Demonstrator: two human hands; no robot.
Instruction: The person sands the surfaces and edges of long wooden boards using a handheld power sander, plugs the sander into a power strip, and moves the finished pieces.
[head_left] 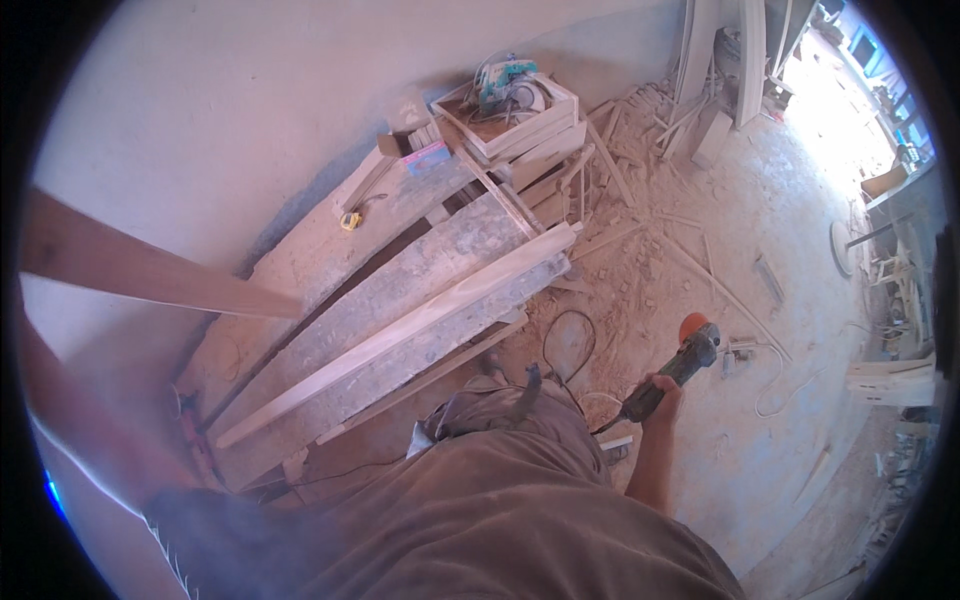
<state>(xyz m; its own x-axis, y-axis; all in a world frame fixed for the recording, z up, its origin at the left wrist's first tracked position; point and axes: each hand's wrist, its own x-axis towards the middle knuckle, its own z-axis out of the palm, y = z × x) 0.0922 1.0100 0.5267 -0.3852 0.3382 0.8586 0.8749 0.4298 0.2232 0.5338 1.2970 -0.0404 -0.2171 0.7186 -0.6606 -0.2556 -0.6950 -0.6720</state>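
Dusty floor (740,480); right hand (667,393) clasps 1 power tool (684,360); can't tell left hand's grip.

We see a dark angle grinder (672,375) with an orange disc (692,325), a teal circular saw (493,86), a yellow tape measure (350,220).

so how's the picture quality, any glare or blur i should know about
In the head view, glare washes out the floor at upper right; in that same view the left arm looks hazy and soft, while the power tool in the right hand reads clearer; fisheye distortion and a black rim also mark the head view.
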